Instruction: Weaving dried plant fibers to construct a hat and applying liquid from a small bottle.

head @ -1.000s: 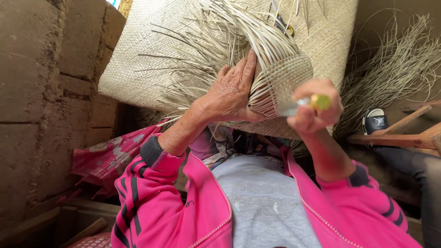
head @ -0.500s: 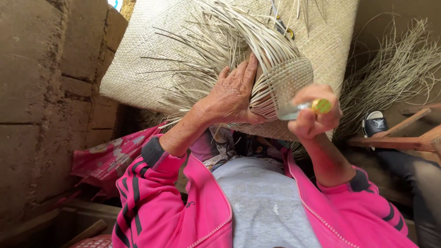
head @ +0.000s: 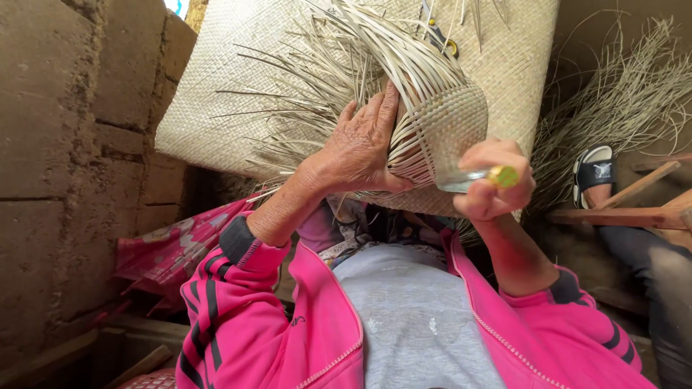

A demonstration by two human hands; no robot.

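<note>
My left hand (head: 364,148) presses on a half-woven straw piece (head: 443,119), a rounded cap of pale plaited strips with long loose ends fanning up and to the left. My right hand (head: 494,180) grips a small knife (head: 472,177) with a yellow-green handle end and a thin blade lying against the lower edge of the weave. Both arms wear bright pink sleeves with black stripes.
A large flat woven straw mat (head: 245,79) lies behind the piece. A rough mud-brick wall (head: 65,144) stands at the left. Loose dry fibres (head: 620,94) pile at the right, beside a sandalled foot (head: 595,169) and wooden bars (head: 620,212). Pink patterned cloth (head: 173,248) lies lower left.
My right hand with the knife has shifted slightly down and right along the lower edge of the weave. The left hand stays pressed on the straw piece.
</note>
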